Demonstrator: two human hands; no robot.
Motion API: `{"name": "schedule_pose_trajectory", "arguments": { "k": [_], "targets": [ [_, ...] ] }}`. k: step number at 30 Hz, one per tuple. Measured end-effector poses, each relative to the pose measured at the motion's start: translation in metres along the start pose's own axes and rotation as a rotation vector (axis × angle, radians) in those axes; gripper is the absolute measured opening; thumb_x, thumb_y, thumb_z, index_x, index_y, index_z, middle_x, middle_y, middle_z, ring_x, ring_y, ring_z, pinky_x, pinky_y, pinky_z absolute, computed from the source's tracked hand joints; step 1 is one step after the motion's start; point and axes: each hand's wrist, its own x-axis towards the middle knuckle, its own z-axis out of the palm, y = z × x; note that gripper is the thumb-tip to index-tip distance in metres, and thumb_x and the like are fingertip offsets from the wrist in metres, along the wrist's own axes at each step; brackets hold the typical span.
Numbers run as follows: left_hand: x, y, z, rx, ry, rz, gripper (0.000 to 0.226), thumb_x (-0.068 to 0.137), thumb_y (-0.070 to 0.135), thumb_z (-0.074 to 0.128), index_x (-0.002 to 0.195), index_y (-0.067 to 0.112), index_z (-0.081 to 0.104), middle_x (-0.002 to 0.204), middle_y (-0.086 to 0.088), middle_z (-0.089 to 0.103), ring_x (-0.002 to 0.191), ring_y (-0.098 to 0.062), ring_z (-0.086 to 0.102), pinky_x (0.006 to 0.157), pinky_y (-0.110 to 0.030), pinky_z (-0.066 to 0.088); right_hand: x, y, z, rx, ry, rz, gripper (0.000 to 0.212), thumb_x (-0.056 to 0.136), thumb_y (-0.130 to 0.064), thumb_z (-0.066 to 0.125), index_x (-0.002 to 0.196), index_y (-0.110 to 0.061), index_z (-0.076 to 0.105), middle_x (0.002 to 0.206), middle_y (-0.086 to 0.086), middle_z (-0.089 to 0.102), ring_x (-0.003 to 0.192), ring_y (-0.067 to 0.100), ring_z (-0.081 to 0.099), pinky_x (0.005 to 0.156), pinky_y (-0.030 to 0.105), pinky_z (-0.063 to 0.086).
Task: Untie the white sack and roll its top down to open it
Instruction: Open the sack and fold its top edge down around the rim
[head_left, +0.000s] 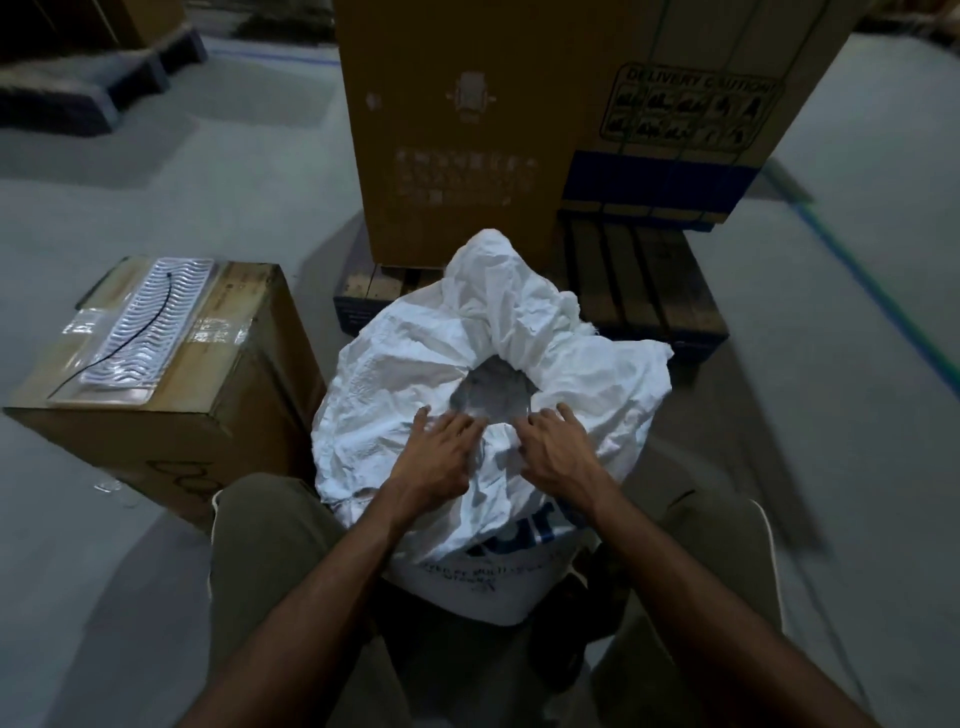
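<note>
Both hands are on the white sack (483, 364), which stands on the floor (156, 171) between the person's knees, its mouth open onto a grey hollow in the middle. The left hand (441, 457) lies on the near rim of that mouth, fingers spread and fairly straight, pressing on the crumpled cloth just left of the opening. The right hand (553, 449) sits close beside it on the same near rim, knuckles up, fingers bent down over the edge; whether they pinch the cloth I cannot tell, because the fingertips are hidden in the folds. The far side of the sack's top stands up in a rumpled peak, and blue lettering shows on the front lower down. To the left stands a cardboard box (171, 395) with a clear ridged plastic tray (150, 322) on top, and a thin black cord (140, 325) runs across that tray. Behind the sack, a tall carton (467, 130) with a delivery caution label rests on a wooden pallet (639, 280).
</note>
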Motion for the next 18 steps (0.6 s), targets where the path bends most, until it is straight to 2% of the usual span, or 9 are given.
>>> {"name": "schedule_pose_trajectory", "arguments": {
  "k": [2, 4, 5, 7, 10, 13, 15, 18],
  "targets": [
    [-0.010, 0.005, 0.002, 0.035, 0.120, 0.036, 0.057, 0.085, 0.033, 0.050, 0.141, 0.022, 0.050, 0.133, 0.000, 0.057, 0.131, -0.022, 0.051, 0.118, -0.069, 0.007, -0.021, -0.002, 0.002, 0.063, 0.013, 0.039, 0.044, 0.091, -0.033, 0.051, 0.132, -0.016, 0.051, 0.114, 0.006, 0.070, 0.105, 0.028, 0.063, 0.103, 0.044, 0.034],
    [-0.018, 0.013, 0.004, 0.051, 0.208, 0.085, 0.038, 0.090, 0.040, 0.042, 0.116, 0.023, 0.064, 0.111, 0.003, 0.063, 0.118, -0.017, 0.057, 0.118, -0.070, 0.011, -0.042, -0.006, 0.006, 0.116, 0.002, 0.070, 0.042, 0.092, -0.034, 0.048, 0.130, -0.017, 0.052, 0.112, 0.006, 0.071, 0.101, 0.028, 0.064, 0.099, 0.043, 0.036],
    [-0.022, 0.017, 0.005, 0.033, 0.171, 0.100, 0.037, 0.092, 0.043, 0.038, 0.107, 0.023, 0.066, 0.105, 0.003, 0.062, 0.115, -0.017, 0.058, 0.119, -0.065, 0.014, -0.050, -0.009, 0.009, 0.141, -0.025, 0.082, 0.039, 0.091, -0.035, 0.048, 0.125, -0.018, 0.055, 0.112, 0.006, 0.071, 0.101, 0.028, 0.064, 0.097, 0.042, 0.036],
    [-0.028, 0.026, 0.008, 0.019, 0.076, 0.127, 0.045, 0.096, 0.048, 0.031, 0.101, 0.021, 0.067, 0.101, 0.002, 0.064, 0.109, -0.018, 0.061, 0.120, -0.052, 0.021, -0.063, -0.013, 0.010, 0.229, -0.097, 0.118, 0.037, 0.085, -0.037, 0.046, 0.116, -0.019, 0.057, 0.114, 0.006, 0.069, 0.103, 0.028, 0.063, 0.094, 0.042, 0.036],
    [-0.034, 0.030, 0.009, -0.065, 0.019, 0.101, 0.045, 0.100, 0.051, 0.036, 0.109, 0.021, 0.069, 0.110, 0.000, 0.067, 0.110, -0.018, 0.062, 0.119, -0.046, 0.023, -0.070, -0.012, 0.010, 0.484, -0.186, 0.219, 0.041, 0.080, -0.035, 0.047, 0.116, -0.022, 0.061, 0.120, 0.006, 0.066, 0.109, 0.028, 0.060, 0.095, 0.042, 0.040],
    [-0.033, 0.034, -0.002, -0.255, -0.033, -0.029, 0.058, 0.096, 0.053, 0.028, 0.129, 0.020, 0.062, 0.126, -0.006, 0.067, 0.114, -0.026, 0.061, 0.107, -0.041, 0.038, -0.069, -0.005, 0.013, 0.658, -0.086, 0.309, 0.032, 0.087, -0.034, 0.046, 0.111, -0.020, 0.060, 0.116, 0.008, 0.064, 0.106, 0.029, 0.060, 0.091, 0.041, 0.047],
    [-0.023, 0.036, -0.009, -0.340, -0.021, -0.120, 0.048, 0.100, 0.042, 0.035, 0.135, 0.019, 0.057, 0.128, -0.009, 0.068, 0.114, -0.031, 0.061, 0.095, -0.041, 0.047, -0.064, -0.001, 0.015, 0.709, 0.007, 0.344, 0.025, 0.097, -0.031, 0.049, 0.115, -0.015, 0.056, 0.117, 0.010, 0.060, 0.108, 0.030, 0.057, 0.091, 0.041, 0.047],
    [0.005, 0.038, -0.014, -0.396, -0.028, -0.151, 0.037, 0.099, 0.019, 0.047, 0.133, 0.010, 0.058, 0.120, -0.018, 0.066, 0.111, -0.035, 0.061, 0.088, -0.037, 0.048, -0.049, 0.004, 0.008, 0.729, 0.051, 0.390, 0.025, 0.098, -0.024, 0.055, 0.118, -0.011, 0.055, 0.122, 0.012, 0.055, 0.112, 0.032, 0.054, 0.094, 0.041, 0.045]
  ]
}}
